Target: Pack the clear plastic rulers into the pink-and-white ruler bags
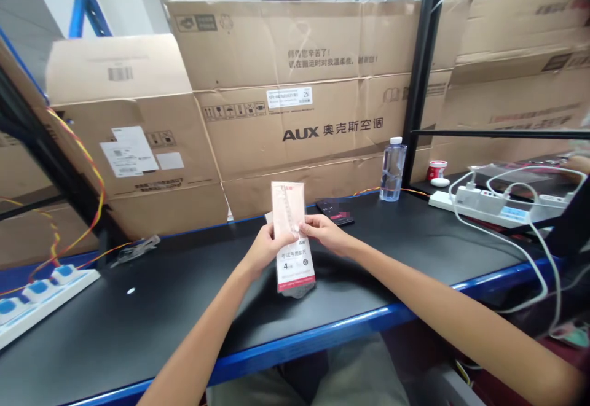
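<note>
Two bare hands, the left hand and the right hand, grip a slim printed packet above the bench in the head view, near the middle of its front edge. The packet lies between the hands, its long axis running from a lower end near the front edge to an upper end that leans slightly left, toward the back. Neither hand is clearly nearer, as both touch it: the left thumb crosses the printed face with fingers behind, while the right pinches the right side with thumb and finger. Whether the lower end rests on the bench cannot be told.

Beyond the right hand, a phone lies flat toward the back edge. A bottle stands farther right by the same edge, short of the black post. A crumpled clear bag lies toward the back left corner, with a white disc nearer the front. A power strip marks the left end; another strip sits at right, trailing white cables. Cartons wall off the back.
</note>
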Available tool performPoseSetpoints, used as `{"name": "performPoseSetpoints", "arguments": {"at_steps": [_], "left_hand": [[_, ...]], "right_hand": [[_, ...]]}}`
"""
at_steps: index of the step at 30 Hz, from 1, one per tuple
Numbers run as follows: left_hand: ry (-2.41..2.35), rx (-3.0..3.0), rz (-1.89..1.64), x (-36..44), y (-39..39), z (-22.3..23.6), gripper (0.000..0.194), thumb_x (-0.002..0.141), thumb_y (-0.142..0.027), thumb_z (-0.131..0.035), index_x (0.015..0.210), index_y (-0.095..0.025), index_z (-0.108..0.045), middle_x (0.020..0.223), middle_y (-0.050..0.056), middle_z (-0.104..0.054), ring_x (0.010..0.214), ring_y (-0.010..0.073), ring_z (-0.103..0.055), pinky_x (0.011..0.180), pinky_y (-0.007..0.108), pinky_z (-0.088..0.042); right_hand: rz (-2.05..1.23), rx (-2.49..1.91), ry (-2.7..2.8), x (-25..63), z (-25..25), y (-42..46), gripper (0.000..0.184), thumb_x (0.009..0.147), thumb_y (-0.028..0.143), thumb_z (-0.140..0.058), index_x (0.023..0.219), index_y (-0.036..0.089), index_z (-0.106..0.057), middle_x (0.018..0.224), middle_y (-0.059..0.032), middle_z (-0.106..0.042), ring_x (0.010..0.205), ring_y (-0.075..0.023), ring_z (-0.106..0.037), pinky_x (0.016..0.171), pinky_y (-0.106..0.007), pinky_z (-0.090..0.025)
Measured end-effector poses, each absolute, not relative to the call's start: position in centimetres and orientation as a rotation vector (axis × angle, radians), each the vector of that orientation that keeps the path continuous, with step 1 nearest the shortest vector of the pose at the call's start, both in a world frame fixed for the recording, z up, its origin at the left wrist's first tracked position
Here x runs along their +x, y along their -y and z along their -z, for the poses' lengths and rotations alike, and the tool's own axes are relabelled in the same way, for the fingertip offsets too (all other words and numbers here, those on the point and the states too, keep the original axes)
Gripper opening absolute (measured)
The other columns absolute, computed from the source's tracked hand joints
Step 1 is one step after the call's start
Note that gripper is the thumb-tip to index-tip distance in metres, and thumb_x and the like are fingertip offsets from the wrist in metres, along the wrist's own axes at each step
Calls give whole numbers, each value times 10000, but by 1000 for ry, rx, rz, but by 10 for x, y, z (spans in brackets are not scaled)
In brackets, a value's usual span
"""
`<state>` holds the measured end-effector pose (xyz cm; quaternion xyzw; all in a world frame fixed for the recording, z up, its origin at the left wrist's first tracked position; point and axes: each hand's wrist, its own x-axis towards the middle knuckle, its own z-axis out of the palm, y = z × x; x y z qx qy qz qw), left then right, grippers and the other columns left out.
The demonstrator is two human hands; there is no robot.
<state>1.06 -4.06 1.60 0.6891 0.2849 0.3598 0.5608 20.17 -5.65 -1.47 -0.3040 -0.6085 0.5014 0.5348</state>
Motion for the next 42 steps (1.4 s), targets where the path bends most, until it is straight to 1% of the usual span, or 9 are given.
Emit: {"name": "performPoseSetpoints", "arguments": {"at_steps": [5,14,17,21,25,30,33,37,42], "left_hand": [[-692,1606,-886,10,40,-17,452,722,-270,-790,1138,-109,-715,1151,155,-738,1040,342,-697,897,431,-550],[-712,1560,-927,12,42,-19,422,696,-193,-748,1108,-111,-720,1131,122,-751,1022,314,-703,863,384,-562],[-720,1562,-925,12,43,-20,419,706,-196,-741,1115,-109,-715,1131,117,-751,1019,302,-704,851,369,-563],[-726,1580,-928,11,43,-19,413,708,-215,-750,1103,-101,-716,1116,125,-754,1005,302,-707,825,356,-566],[-704,1614,-932,12,43,-18,430,733,-274,-761,1129,-115,-711,1126,122,-750,1011,306,-706,830,364,-566],[-664,1648,-961,13,42,-16,454,777,-313,-756,1187,-132,-689,1198,119,-727,1099,303,-681,922,378,-543],[-710,1662,-957,14,41,-15,432,768,-282,-754,1164,-120,-698,1182,128,-733,1080,311,-690,903,386,-555],[-730,1689,-952,15,41,-13,380,760,-244,-734,1111,-101,-711,1136,133,-748,1033,311,-708,872,385,-570],[-730,1723,-948,15,40,-10,368,748,-229,-735,1096,-114,-712,1117,123,-754,1015,308,-711,854,384,-575]], "right_hand": [[-1323,-677,1412,202,12,61,424,793,510,-752,994,137,-740,880,-73,-747,782,-185,-692,790,-315,-535],[-1394,-630,1318,199,11,63,372,788,459,-776,989,148,-749,901,-74,-756,774,-185,-689,772,-306,-534],[-1423,-620,1294,199,10,63,371,789,468,-771,985,155,-748,891,-74,-755,760,-182,-686,753,-303,-530],[-1461,-601,1299,201,8,63,392,786,484,-760,1010,163,-738,931,-78,-755,780,-190,-691,775,-318,-528],[-1464,-607,1328,202,6,67,415,798,520,-735,1015,165,-728,917,-77,-753,781,-200,-694,776,-334,-530],[-1391,-659,1391,201,6,70,419,793,514,-750,982,140,-726,846,-74,-738,760,-207,-691,743,-335,-521],[-1275,-704,1421,200,9,66,388,784,495,-767,922,134,-725,835,-53,-728,754,-181,-671,715,-291,-495],[-1124,-768,1461,199,15,60,394,811,520,-732,847,130,-695,785,-26,-698,696,-145,-622,640,-246,-451],[-1062,-820,1507,197,17,60,419,834,557,-686,796,144,-627,705,3,-637,604,-117,-564,536,-217,-396]]}}
